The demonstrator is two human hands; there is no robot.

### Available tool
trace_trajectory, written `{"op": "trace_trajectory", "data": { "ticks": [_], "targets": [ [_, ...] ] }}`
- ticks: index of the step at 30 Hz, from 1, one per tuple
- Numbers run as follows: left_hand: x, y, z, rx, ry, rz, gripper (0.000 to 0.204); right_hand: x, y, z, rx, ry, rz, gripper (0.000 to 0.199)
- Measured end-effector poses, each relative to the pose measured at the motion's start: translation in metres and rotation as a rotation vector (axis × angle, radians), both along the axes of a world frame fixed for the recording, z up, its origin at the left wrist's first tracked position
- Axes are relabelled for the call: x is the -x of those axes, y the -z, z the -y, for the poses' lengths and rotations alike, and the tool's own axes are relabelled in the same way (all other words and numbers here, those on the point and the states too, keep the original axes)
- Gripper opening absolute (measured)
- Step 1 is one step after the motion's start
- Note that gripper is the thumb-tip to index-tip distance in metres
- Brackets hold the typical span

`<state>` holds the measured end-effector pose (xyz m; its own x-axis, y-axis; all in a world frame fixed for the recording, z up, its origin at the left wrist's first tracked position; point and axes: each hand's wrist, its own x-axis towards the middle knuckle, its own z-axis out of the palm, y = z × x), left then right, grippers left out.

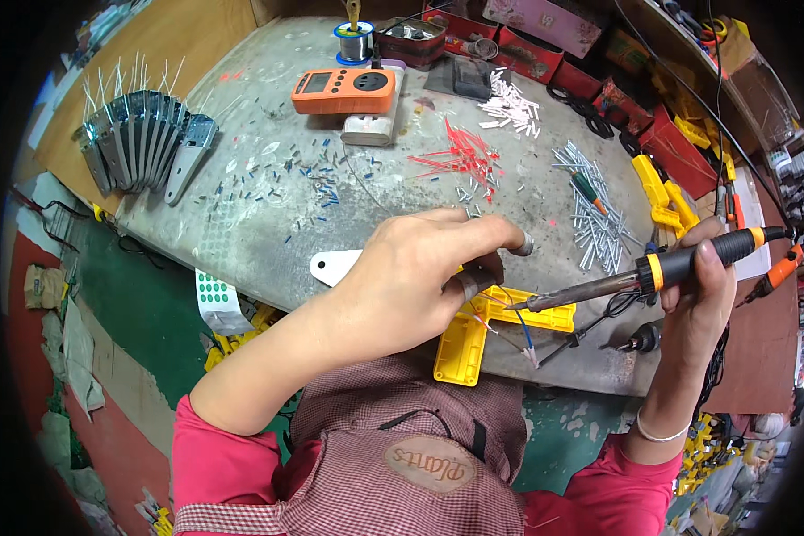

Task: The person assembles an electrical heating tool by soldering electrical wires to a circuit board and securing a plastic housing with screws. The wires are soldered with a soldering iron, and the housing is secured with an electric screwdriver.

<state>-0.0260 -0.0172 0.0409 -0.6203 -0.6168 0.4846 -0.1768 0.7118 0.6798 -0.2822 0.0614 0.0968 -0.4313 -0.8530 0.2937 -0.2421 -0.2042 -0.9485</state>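
My right hand grips a soldering iron by its black and orange handle. The iron points left, its tip close to thin wires over a yellow plastic housing. My left hand is curled over that housing near the table's front edge, with coverings on some fingertips. Its lower fingers are partly hidden, so exactly what they pinch is unclear. From under this hand a flat white piece with a hole pokes out to the left.
An orange multimeter rests on a white power strip, with a solder spool behind. Red-leaded parts, white tubes, metal pins and tiny components lie scattered. Metal plates with wires fan out at left.
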Motion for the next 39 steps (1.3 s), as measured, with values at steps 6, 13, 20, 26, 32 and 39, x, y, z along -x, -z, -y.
{"op": "trace_trajectory", "data": {
  "ticks": [6, 13, 20, 26, 32, 39],
  "targets": [
    [-0.008, -0.002, 0.000, 0.004, -0.023, -0.057, 0.042, 0.002, -0.004, -0.005, 0.015, 0.016, -0.039, 0.029],
    [-0.029, -0.010, -0.013, -0.134, -0.034, -0.097, 0.041, 0.009, -0.006, -0.022, 0.143, -0.159, 0.066, 0.031],
    [-0.015, 0.001, -0.016, -0.094, 0.039, -0.103, 0.036, -0.011, -0.001, -0.015, 0.060, -0.112, 0.040, 0.031],
    [-0.014, 0.002, -0.014, -0.054, 0.048, -0.085, 0.037, -0.013, 0.000, -0.013, 0.060, -0.078, -0.003, 0.030],
    [-0.014, 0.004, -0.015, -0.071, 0.050, -0.021, 0.038, -0.013, 0.000, -0.013, 0.045, -0.072, -0.009, 0.032],
    [-0.018, 0.004, -0.018, -0.090, 0.028, -0.018, 0.042, -0.015, -0.001, -0.013, 0.042, -0.071, -0.027, 0.034]
  ]
}}
